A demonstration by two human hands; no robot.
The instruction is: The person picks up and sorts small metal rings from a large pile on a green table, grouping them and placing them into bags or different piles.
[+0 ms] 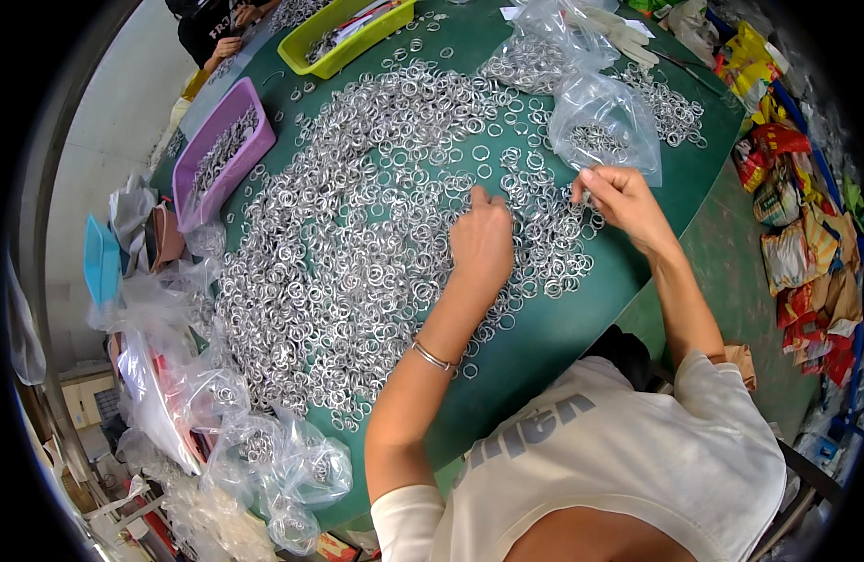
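A wide spread of silvery metal rings (366, 244) lies across the green table (554, 328). Over its right part, my left hand (482, 239) points downward with curled fingers, the tips down among the rings. Whatever those fingertips pinch, if anything, is hidden. My right hand (624, 201) is off to the right, thumb and forefinger pressed together at the near edge of a clear plastic bag (643, 117). Whether they grip the bag or a small ring cannot be made out. Several rings show inside that bag. A metal bangle (434, 357) circles my left wrist.
A purple bin (184, 187) of metal pieces stands at the left, a yellow-green bin (357, 42) at the back. Plastic bags (291, 459) crowd the near left edge. White gloves (624, 37) lie far right. Another person's hand (228, 47) shows at the far left.
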